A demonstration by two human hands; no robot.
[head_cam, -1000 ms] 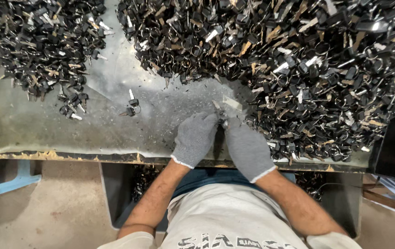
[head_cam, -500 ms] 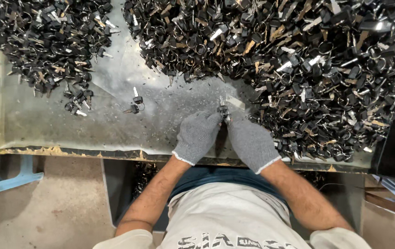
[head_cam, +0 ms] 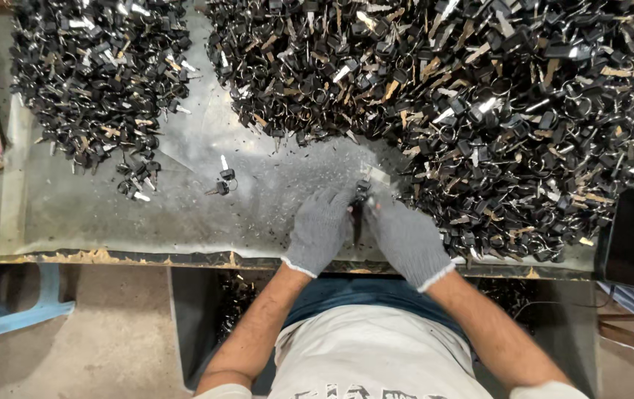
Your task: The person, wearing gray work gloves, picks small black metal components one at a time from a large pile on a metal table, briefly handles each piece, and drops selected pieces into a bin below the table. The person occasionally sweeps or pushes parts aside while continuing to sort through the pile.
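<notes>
Gloved hands' [head_cam: 361,233] grip, seemingly key [head_cam: 362,193]

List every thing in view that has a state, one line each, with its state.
Left grey knit-gloved hand: closed on a small dark key part, together with the right.
Right grey knit-gloved hand: pinching the same small dark key part.
Large heap of black keys: piled, untidy.
Smaller heap of black keys: piled, apart.
Black flat phone: screen dark, at table edge.

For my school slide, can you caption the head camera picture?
Two gloved hands, left hand and right hand, pinch one small key beside a huge key pile.
</notes>
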